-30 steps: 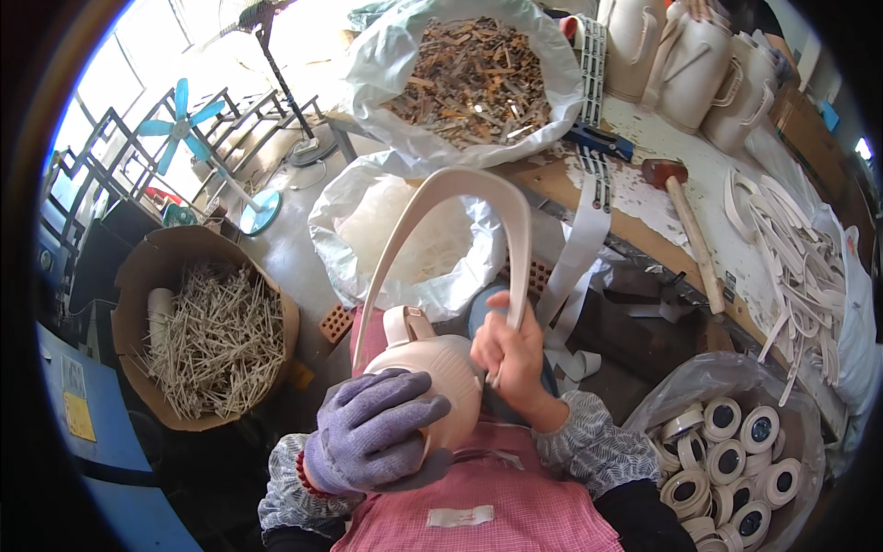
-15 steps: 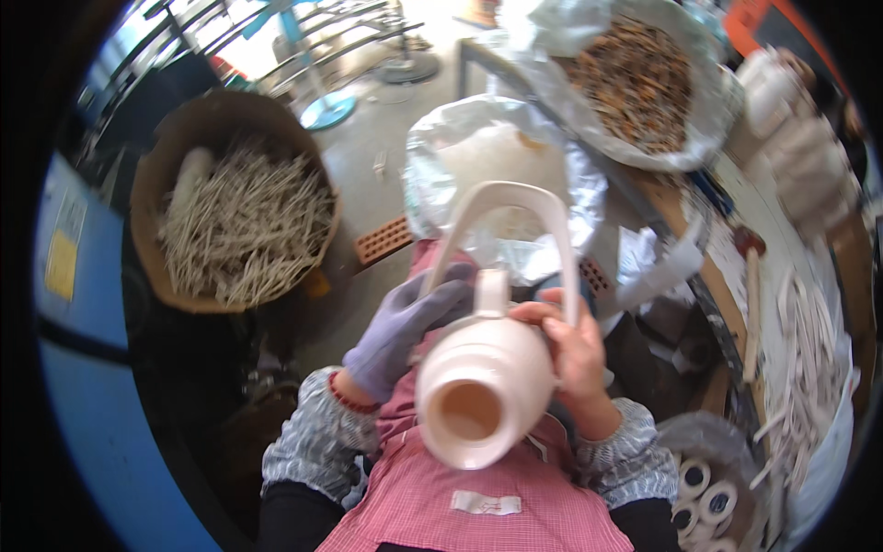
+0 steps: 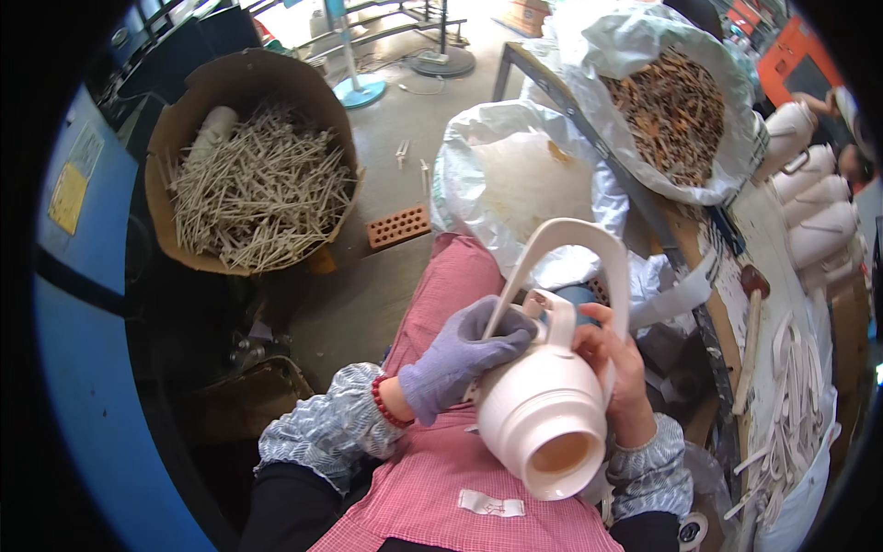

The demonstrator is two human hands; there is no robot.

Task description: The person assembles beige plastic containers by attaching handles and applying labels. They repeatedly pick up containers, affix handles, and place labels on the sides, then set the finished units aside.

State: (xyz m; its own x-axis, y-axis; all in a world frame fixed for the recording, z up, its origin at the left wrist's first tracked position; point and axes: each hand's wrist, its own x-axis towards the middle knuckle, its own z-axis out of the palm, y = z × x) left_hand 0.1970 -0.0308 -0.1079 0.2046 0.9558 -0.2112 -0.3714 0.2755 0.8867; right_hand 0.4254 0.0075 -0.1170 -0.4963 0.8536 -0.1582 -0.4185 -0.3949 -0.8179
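A pale pink plastic jug body (image 3: 543, 414) with a round mouth and a tall looped handle (image 3: 578, 235) is held over my lap, its open mouth tipped toward me. My left hand (image 3: 466, 354), in a lilac-grey glove, is closed on the jug's left side where the handle joins the body. My bare right hand (image 3: 618, 363) grips the opposite side, its fingers curled at the handle's other foot. Between the two hands stands a short neck-like part (image 3: 557, 317) of the jug. The undersides of both hands are partly hidden.
A large carton (image 3: 253, 253) of thin plastic sprues stands at left beside a blue machine (image 3: 87, 414). Ahead lie a perforated brick (image 3: 398, 227) and a white sack (image 3: 529, 170). On the right, a bench (image 3: 727, 304) carries more jug bodies (image 3: 814, 198), a wooden-handled tool (image 3: 750, 340) and pale strips (image 3: 796, 414).
The jug has turned and shifted right and down in the picture. My left hand has moved up against the handle joint, and my right hand still holds the other side.
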